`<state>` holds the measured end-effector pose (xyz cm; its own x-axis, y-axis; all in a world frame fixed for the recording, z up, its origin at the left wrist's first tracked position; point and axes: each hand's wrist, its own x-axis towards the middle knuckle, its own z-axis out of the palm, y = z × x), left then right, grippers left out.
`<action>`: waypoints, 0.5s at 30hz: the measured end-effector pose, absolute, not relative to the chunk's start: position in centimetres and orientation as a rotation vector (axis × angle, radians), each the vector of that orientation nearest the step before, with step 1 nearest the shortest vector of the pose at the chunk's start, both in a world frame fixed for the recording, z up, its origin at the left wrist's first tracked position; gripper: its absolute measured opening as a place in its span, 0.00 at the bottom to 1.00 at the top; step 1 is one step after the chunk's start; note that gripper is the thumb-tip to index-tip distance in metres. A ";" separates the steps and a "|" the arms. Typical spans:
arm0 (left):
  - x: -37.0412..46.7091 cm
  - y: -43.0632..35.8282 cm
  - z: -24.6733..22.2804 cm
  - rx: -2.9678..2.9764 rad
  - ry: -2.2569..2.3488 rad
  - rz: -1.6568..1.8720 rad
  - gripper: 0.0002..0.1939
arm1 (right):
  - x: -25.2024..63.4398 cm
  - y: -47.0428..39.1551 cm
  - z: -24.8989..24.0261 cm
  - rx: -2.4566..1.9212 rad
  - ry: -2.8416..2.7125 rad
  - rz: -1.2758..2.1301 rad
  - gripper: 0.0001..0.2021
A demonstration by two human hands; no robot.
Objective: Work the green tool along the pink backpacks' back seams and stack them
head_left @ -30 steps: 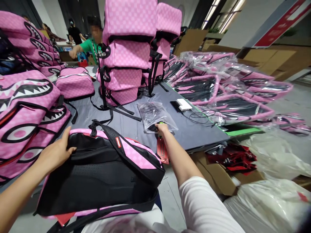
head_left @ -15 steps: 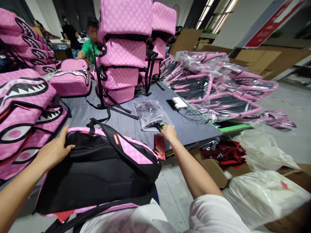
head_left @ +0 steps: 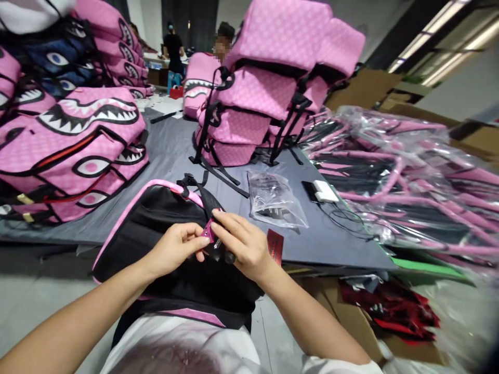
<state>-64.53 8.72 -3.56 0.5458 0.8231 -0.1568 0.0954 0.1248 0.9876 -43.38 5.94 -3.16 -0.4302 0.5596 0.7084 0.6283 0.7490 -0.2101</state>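
A black and pink backpack [head_left: 156, 218] lies at the table's front edge, its black back side up. Over it my left hand [head_left: 177, 246] pinches a small pink tag [head_left: 208, 231] between thumb and fingers. Close against it on the right, my right hand [head_left: 244, 241] is closed around a small black item [head_left: 216, 250] with white lettering; its full shape is hidden by the fingers. A black strap runs up from under the hands. Beyond my right hand lies a clear plastic bag [head_left: 275, 195] with dark pieces in it. A red card [head_left: 275, 246] rests at the table edge.
Pink backpacks stand stacked at the back [head_left: 253, 88] and in a pile on the left [head_left: 93, 124]. Bagged pink backpacks [head_left: 413, 171] cover the right side. A white box [head_left: 325, 191] with cables lies on the table. Below right is an open carton [head_left: 351, 317]. People are in the background.
My left hand has left the backpack's edge and now pinches the pink tag. My right hand has moved back from the plastic bag to the backpack with the black item. The view has turned left.
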 end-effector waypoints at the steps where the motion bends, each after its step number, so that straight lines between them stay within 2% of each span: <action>1: -64.8 8.7 -3.8 1.342 0.900 0.702 0.16 | -43.7 5.9 -3.2 -0.969 -2.034 -0.040 0.21; 5: -66.0 8.4 -4.6 1.299 1.055 0.933 0.15 | -44.7 5.6 -3.0 -1.354 -1.507 0.573 0.13; 8: -66.0 8.0 -5.3 1.272 1.037 0.962 0.14 | -46.2 5.6 -2.8 -1.354 -1.466 1.010 0.10; 11: -66.0 7.4 -5.8 1.384 1.050 0.945 0.14 | -47.5 6.2 -3.0 -1.386 -1.570 1.008 0.10; 15: -68.8 7.6 -6.3 1.772 1.302 1.108 0.12 | -47.8 8.9 -3.4 -1.476 -1.800 0.614 0.09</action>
<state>-68.82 7.56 -6.33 0.1429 0.9592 0.2440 0.3941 -0.2813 0.8750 -47.76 8.94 -3.44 -0.0872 0.9695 0.2289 0.6277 0.2319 -0.7431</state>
